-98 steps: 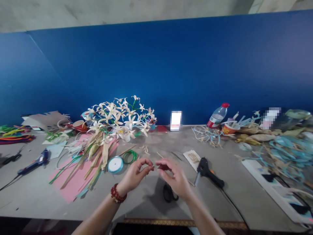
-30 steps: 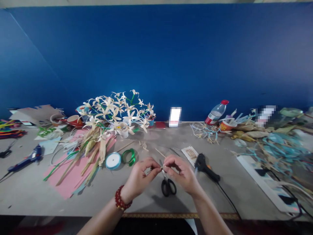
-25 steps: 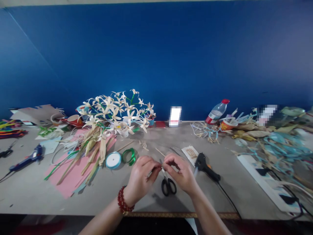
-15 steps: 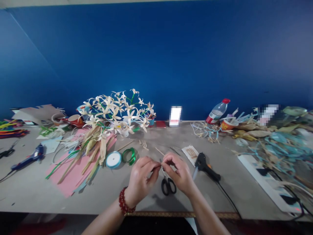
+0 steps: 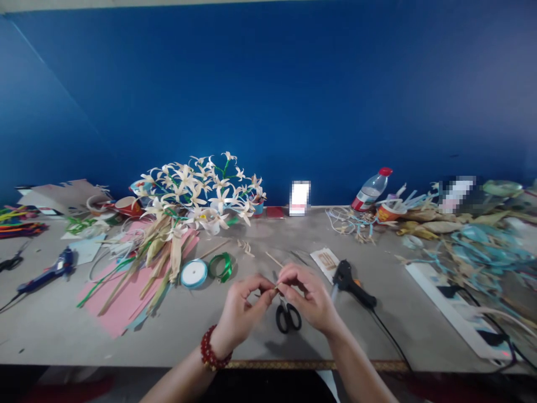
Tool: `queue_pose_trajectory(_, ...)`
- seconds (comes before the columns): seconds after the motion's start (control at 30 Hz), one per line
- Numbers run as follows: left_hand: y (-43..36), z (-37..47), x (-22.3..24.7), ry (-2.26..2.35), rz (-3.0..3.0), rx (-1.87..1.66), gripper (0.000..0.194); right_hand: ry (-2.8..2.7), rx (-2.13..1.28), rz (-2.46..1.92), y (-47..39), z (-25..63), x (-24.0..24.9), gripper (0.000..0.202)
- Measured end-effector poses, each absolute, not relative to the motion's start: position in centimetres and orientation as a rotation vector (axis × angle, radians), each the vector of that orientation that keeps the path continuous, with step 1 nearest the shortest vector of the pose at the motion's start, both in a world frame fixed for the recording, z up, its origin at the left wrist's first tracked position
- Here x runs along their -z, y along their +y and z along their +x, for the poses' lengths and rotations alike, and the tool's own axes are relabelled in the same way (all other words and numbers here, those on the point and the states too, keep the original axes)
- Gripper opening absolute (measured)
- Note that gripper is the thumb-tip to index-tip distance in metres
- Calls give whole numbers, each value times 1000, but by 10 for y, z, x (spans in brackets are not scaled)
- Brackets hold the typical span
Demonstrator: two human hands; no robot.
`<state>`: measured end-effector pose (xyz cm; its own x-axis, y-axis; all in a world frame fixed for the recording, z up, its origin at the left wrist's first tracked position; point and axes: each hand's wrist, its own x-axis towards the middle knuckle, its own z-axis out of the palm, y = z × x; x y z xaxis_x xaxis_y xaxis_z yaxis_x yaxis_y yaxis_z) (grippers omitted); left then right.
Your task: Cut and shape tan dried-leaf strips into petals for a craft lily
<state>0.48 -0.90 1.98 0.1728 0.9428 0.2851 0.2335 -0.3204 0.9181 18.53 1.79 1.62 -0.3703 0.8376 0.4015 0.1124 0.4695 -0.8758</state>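
My left hand, with a red bead bracelet at the wrist, pinches thumb and forefinger at the middle of the view. Fingertip to fingertip with it is my right hand, also closed in a pinch. Whatever sits between the fingertips is tiny and pale, too small to name. Black-handled scissors lie on the table just below the hands. A thin wooden stick lies behind them, near several small pale pieces. Left of my left hand are a green ribbon roll and a white-and-blue spool.
White-petalled flowers on green stems stand at the back. Dried husk strips cover pink paper. A black glue gun lies right, a blue one left. A power strip, bottle and blue fibre tangle are right.
Both hands stay together at the middle, still pinching. The left hand's fingers have shifted slightly lower and rolled a little. The whole view has moved slightly; the things on the table lie as before.
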Motion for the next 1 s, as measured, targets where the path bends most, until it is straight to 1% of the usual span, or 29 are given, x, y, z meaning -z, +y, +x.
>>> queue_pose_trajectory(0.13,-10,6,-19,1206,2012,-1317,12,-1774,-910,-861,17,181,-14,11)
queue_pose_trajectory(0.23,-10,6,-17,1248,2080,-1387,12,-1759,-863,-909,16,178,-12,13)
queue_pose_trajectory(0.37,-8,7,-16,1215,1862,-1362,15,-1686,-969,-939,15,175,-11,20)
queue_pose_trajectory(0.53,-5,7,-11,1064,1262,-1258,21,-1541,-1238,-894,12,173,-11,22)
queue_pose_trajectory(0.67,-4,9,-5,899,970,-1221,21,-1493,-1273,-875,11,167,-8,19)
queue_pose_trajectory(0.83,-3,10,1,898,958,-1230,21,-1397,-1270,-928,14,160,-6,20)
queue_pose_trajectory(1.0,-2,10,2,1113,1296,-1304,19,-1395,-1206,-1007,14,157,-6,20)
